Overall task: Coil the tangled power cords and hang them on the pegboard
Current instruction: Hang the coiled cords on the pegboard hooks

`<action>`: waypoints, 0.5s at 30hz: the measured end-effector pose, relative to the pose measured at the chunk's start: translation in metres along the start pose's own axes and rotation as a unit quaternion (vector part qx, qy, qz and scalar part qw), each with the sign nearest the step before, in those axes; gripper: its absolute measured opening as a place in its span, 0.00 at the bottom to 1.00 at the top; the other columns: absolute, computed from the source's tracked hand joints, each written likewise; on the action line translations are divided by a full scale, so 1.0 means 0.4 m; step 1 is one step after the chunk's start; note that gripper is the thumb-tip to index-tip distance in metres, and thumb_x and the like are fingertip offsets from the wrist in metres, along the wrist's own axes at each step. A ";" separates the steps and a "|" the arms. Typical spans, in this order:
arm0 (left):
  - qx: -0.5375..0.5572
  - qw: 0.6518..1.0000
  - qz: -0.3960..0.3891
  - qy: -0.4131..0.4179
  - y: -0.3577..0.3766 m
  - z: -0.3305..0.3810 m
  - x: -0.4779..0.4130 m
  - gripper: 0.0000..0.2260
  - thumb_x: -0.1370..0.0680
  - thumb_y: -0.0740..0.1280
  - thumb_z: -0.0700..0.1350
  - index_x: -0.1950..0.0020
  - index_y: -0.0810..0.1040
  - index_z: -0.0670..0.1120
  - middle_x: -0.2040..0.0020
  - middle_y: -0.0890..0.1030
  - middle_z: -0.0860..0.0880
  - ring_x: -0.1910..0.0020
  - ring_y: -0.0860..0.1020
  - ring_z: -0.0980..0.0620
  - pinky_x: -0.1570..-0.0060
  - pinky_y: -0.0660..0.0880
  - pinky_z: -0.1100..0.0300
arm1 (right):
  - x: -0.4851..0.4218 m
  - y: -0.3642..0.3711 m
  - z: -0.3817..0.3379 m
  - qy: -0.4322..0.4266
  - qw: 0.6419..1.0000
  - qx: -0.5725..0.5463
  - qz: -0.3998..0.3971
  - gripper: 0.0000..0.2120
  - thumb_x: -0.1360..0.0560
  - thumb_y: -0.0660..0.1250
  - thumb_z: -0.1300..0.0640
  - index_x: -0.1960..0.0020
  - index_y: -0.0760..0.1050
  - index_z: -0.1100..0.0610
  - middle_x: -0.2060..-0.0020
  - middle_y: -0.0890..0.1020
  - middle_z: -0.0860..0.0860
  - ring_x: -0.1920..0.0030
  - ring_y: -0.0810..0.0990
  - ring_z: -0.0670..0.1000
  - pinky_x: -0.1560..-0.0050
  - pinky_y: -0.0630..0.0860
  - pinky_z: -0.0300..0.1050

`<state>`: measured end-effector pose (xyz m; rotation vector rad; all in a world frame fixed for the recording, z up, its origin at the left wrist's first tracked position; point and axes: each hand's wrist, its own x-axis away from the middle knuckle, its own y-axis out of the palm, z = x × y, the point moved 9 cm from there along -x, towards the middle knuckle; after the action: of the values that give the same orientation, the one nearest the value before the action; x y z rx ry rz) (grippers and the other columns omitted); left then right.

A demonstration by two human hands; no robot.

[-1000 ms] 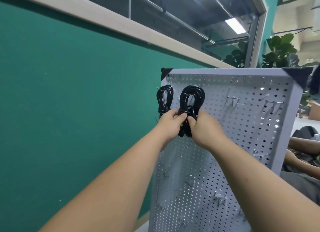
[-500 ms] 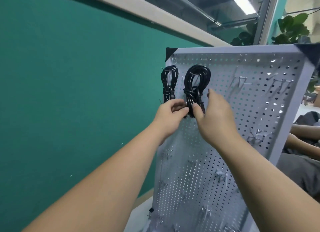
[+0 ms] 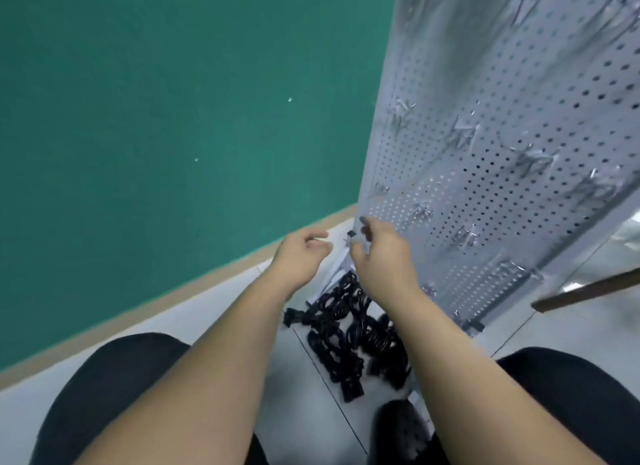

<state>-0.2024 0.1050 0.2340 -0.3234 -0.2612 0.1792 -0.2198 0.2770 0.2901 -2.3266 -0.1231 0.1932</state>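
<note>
In the head view, the tangled black power cords (image 3: 349,333) are seen heaped on the floor (image 3: 221,305) at the foot of the pegboard (image 3: 485,118). The left hand (image 3: 301,253) and right hand (image 3: 381,256) are held in the air before the pegboard's lower corner, fingers loosely curled, with nothing gripped. A green wall (image 3: 173,100) is seen left of the pegboard.

The pegboard (image 3: 433,83) runs off the frame at 12 and 3 o'clock, its hooks (image 3: 464,138) smeared by blur. My right arm (image 3: 450,343) covers the 3 o'clock side of the cords (image 3: 332,326). Blur hides whether my right hand (image 3: 381,256) pinches anything.
</note>
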 end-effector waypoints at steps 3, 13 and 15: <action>-0.067 0.993 -0.020 -0.092 0.027 -0.224 0.027 0.11 0.19 0.70 0.46 0.37 0.82 0.49 0.45 0.84 0.48 0.49 0.83 0.46 0.48 0.79 0.56 | 0.040 0.204 0.186 0.097 0.983 0.067 -0.140 0.19 0.17 0.66 0.53 0.28 0.75 0.57 0.37 0.82 0.58 0.38 0.81 0.62 0.41 0.78 0.51; -0.182 0.957 -0.132 -0.183 0.152 -0.574 0.044 0.17 0.18 0.68 0.50 0.30 0.78 0.48 0.36 0.82 0.48 0.42 0.80 0.49 0.40 0.77 0.56 | 0.190 0.556 0.533 0.219 0.900 0.136 -0.352 0.27 0.20 0.72 0.52 0.24 0.71 0.58 0.34 0.81 0.58 0.34 0.79 0.61 0.35 0.77 0.50; -0.176 0.955 -0.142 -0.194 0.168 -0.605 0.031 0.18 0.17 0.68 0.50 0.28 0.77 0.48 0.35 0.82 0.48 0.41 0.80 0.49 0.41 0.76 0.57 | 0.190 0.594 0.572 0.229 0.896 0.136 -0.356 0.34 0.21 0.73 0.51 0.19 0.65 0.57 0.28 0.77 0.58 0.30 0.76 0.60 0.30 0.75 0.52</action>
<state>-0.1315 0.1005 -0.0072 -0.5999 -0.7300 -0.0937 -0.1786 0.2869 -0.0457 -1.8460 -0.6470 -0.6600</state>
